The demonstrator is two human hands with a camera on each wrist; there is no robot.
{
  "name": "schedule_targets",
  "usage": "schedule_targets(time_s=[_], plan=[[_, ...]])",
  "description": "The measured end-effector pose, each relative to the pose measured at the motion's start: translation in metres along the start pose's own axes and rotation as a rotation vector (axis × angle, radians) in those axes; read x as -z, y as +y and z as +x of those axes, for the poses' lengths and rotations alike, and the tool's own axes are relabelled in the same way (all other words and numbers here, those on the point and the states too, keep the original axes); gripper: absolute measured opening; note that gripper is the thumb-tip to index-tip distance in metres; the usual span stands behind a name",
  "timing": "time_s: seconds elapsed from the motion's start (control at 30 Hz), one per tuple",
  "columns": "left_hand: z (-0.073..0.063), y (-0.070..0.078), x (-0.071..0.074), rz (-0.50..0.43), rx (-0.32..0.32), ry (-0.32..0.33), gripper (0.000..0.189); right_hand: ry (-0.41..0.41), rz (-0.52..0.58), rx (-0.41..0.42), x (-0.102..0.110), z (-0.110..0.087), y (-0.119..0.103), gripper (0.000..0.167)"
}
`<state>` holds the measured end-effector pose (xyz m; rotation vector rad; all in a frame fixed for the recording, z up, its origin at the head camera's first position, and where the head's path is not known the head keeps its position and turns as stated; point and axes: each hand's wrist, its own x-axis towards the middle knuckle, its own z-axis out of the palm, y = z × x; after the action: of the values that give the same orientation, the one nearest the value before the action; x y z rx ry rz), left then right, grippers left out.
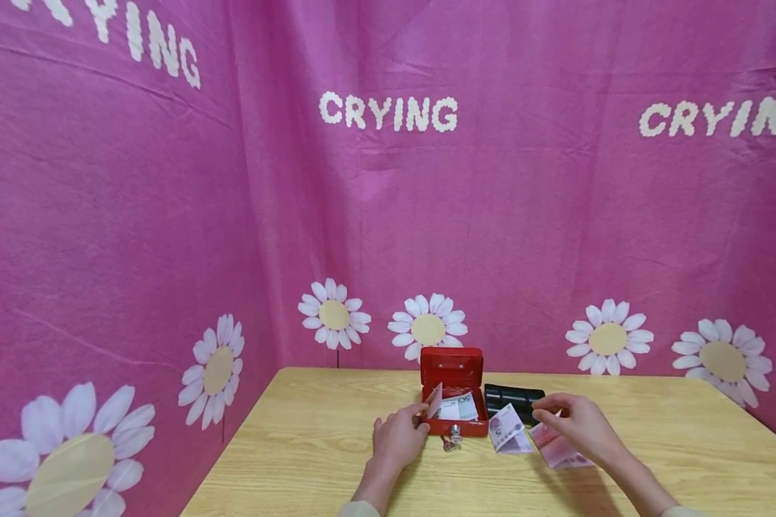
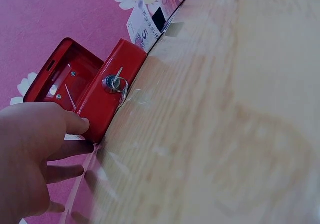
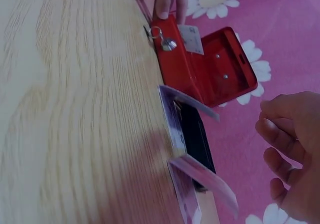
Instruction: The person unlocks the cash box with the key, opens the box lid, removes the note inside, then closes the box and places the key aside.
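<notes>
A small red cash box [image 1: 436, 428] stands with its lid [image 1: 451, 366] raised. Banknotes [image 1: 458, 408] lie inside, and one note leans up at its left side. Keys [image 2: 123, 87] on a ring hang from the lock in its front. My left hand [image 1: 397, 438] holds the box's front left corner, thumb [image 2: 76, 123] on the front face. To the right of the box is a folded purple 5 banknote [image 1: 506, 429]. My right hand [image 1: 578, 425] hovers over a folded pinkish banknote [image 1: 559, 451], fingers loosely bent; the right wrist view shows it apart from the notes.
A black wallet [image 1: 512, 399] lies behind the folded notes, right of the box. The wooden table [image 1: 304, 445] ends at a pink cloth backdrop [image 1: 375, 215] with daisies and white lettering, which hangs behind it and along the left.
</notes>
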<state>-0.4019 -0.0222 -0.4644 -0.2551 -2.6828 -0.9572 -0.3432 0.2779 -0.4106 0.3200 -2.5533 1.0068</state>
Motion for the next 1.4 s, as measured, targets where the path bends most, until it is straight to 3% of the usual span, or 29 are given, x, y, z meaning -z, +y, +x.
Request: schedule_targets(time_s=[0.47,0.77,1.13,1.4], plan=[[0.002,-0.001,0.000,-0.023,0.016,-0.022,0.033,-0.059,0.036,0.000,-0.037,0.019,-0.029,0.016],[0.001,0.001,0.000,-0.029,0.013,-0.027,0.032,-0.066,0.017,-0.051,-0.060,0.026,-0.040,0.016],[0.000,0.001,0.003,-0.014,-0.010,-0.001,0.031,-0.014,-0.024,-0.045,-0.095,0.036,-0.054,0.020],[-0.002,0.001,0.002,-0.012,-0.036,0.010,0.031,0.042,-0.075,0.010,-0.110,0.038,-0.056,0.017]])
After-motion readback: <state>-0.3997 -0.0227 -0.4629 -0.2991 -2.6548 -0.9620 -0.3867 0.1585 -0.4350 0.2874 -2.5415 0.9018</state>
